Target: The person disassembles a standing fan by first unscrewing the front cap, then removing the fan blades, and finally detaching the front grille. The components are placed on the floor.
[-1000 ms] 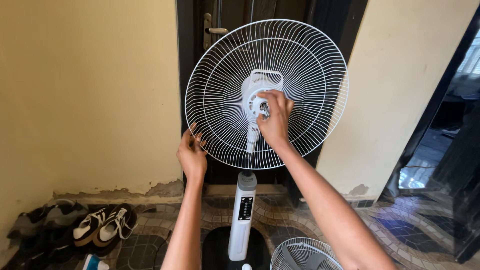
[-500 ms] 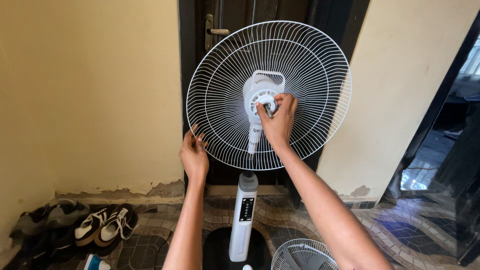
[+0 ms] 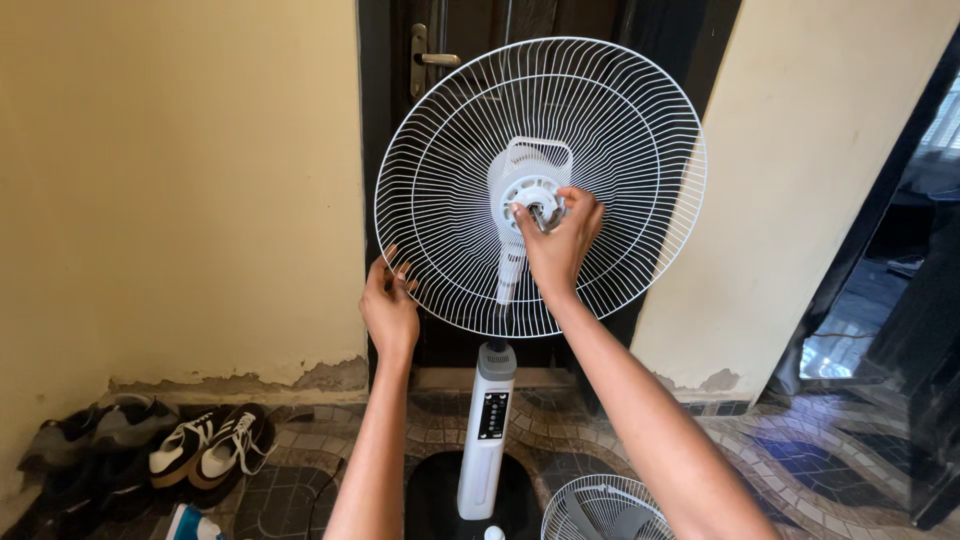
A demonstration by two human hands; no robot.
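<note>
The person stands before a white standing fan whose rear wire guard [image 3: 450, 180] is mounted, round and upright, on the motor housing. The left hand [image 3: 388, 305] has its grip closed on the lower left rim of the guard. The right hand [image 3: 558, 238] is at the centre, its fingertips [image 3: 528, 212] pinching a small part on the hub [image 3: 525, 190] of the fan. The white pole [image 3: 487, 430] goes down to a dark round base. Another wire guard [image 3: 600, 510] lies on the tiled floor, near the base. Some shoes [image 3: 200, 450] lie by the yellow wall.
</note>
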